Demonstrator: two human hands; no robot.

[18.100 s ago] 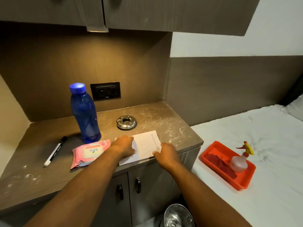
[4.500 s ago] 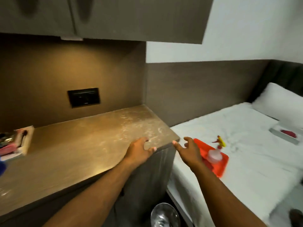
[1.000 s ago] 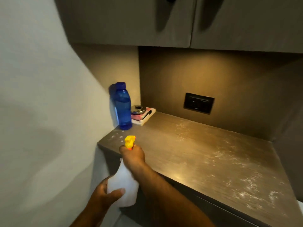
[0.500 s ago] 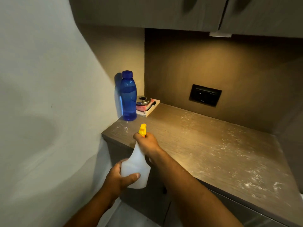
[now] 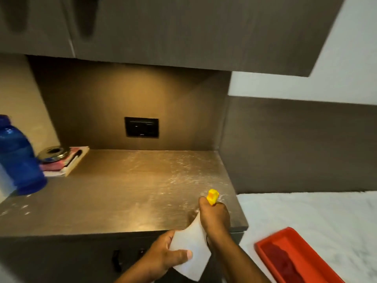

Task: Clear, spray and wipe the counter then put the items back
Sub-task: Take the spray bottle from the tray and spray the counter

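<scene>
Head view is showing a brown counter [image 5: 122, 193] streaked with pale residue under dark cabinets [image 5: 183, 27], a white bed [image 5: 316, 213] lying beside it. Both hands are gripping the spray bottle [image 5: 189, 252] over the counter's front right corner: left hand [image 5: 163, 256] wrapping its body, right hand [image 5: 215, 217] closing around the yellow nozzle [image 5: 212, 196].
</scene>
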